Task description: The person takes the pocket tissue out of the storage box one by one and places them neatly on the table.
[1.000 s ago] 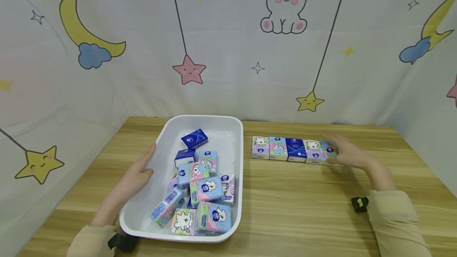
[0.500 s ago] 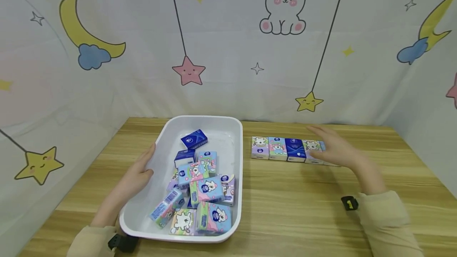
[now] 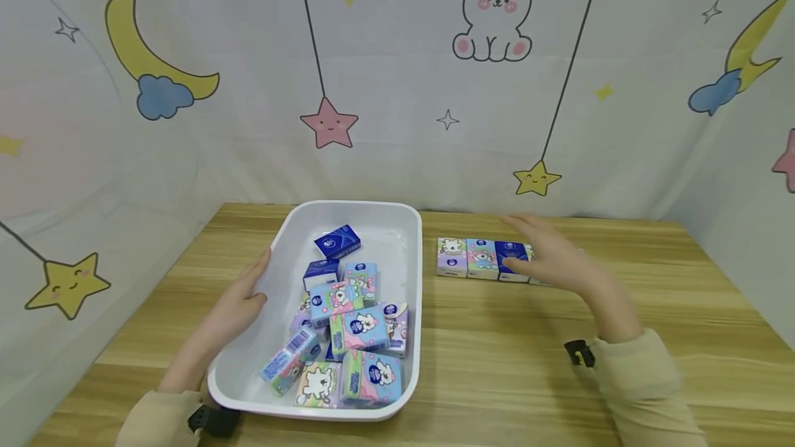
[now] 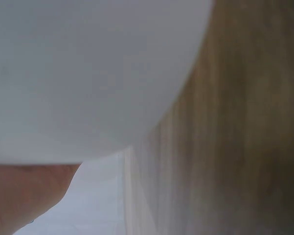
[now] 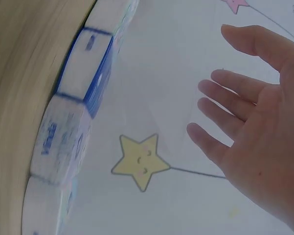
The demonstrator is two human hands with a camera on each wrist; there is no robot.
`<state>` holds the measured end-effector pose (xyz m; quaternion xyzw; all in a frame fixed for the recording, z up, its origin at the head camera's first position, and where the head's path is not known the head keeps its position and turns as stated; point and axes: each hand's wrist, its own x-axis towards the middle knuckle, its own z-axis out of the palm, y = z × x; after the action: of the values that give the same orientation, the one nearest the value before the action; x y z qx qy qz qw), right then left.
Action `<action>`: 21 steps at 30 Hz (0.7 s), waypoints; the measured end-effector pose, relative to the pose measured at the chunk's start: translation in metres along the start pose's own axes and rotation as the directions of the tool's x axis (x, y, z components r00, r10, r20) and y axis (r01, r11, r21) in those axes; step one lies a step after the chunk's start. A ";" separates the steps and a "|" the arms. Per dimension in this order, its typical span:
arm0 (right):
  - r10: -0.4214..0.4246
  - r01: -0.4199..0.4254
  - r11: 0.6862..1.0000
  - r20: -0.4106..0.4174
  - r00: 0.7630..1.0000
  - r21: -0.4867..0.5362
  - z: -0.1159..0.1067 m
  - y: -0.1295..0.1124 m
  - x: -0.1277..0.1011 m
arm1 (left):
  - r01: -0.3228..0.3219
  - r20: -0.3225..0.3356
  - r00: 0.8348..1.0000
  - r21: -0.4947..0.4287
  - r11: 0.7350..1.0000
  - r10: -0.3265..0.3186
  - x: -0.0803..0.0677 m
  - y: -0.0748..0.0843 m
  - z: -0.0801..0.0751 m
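Note:
My left hand [image 3: 226, 312] grips the left rim of a white plastic bin [image 3: 411, 274], its thumb over the edge; most of its fingers are hidden. Small tissue packs, such as a dark blue one [image 3: 337, 242] and a light blue one [image 3: 360, 330], lie jumbled inside. To the right, more tissue packs stand side by side in a row, among them a purple-and-green one [image 3: 452, 256] and a dark blue one [image 3: 512, 252]. My right hand [image 3: 553, 254] hovers over the row's right part, hiding some packs. In the right wrist view its fingers [image 5: 227, 117] are spread and hold nothing.
The bin and the row share a wood-grain table [image 3: 497, 378]. A white curtain [image 3: 397, 157] printed with stars, moons and a rabbit hangs behind the table and along its sides.
My right hand has let go of the pack at the row's right end and moved left above the row. The left hand and the bin have stayed in place.

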<state>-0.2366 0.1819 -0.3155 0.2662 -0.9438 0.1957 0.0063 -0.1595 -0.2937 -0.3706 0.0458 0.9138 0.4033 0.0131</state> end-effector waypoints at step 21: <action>-0.109 0.109 0.987 -0.009 0.994 0.115 0.025 -0.062 0.027 | -0.007 0.001 1.000 -0.004 1.000 0.007 0.000 -0.001 0.000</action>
<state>-0.2255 0.1105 -0.3125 0.3171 -0.9149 0.2498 0.0029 -0.1601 -0.2942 -0.3710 0.0491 0.9128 0.4052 0.0122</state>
